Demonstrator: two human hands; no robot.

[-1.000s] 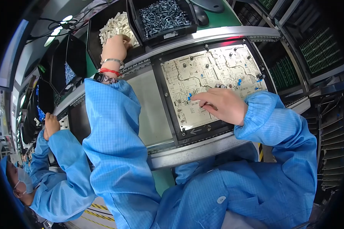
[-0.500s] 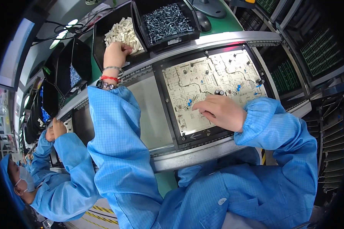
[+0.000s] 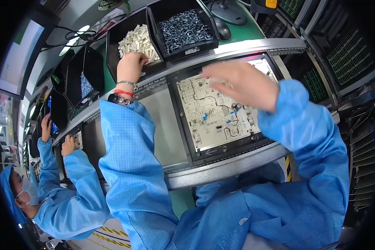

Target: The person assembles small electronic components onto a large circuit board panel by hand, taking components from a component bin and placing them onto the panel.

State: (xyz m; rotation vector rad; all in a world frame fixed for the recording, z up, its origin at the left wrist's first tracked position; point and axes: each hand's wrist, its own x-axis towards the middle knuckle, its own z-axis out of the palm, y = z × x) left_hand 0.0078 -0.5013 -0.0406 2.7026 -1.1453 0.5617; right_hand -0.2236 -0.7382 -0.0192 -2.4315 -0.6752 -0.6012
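My left hand is at the near edge of a heap of white oblong parts in a black bin. Its thumb and fingertips are pinched together; what they hold, if anything, is hidden. Over the upper part of a pale circuit board hovers my right hand, smeared by motion, thumb apart from the outstretched fingers and nothing seen between them. The board lies in a black carrier frame and bears blue parts, small black cylinders and printed traces. My hand and sleeve cover its right side.
A second black bin holds dark blue-grey parts. Metal conveyor rails run along both sides of the carrier. Behind the bins are a computer mouse and a stand. Racks of green boards stand right. A masked co-worker works at left.
My right hand has lifted off the board's middle and moved up across it. The left hand stays at the white parts, shifted slightly. The co-worker's hands have moved apart.
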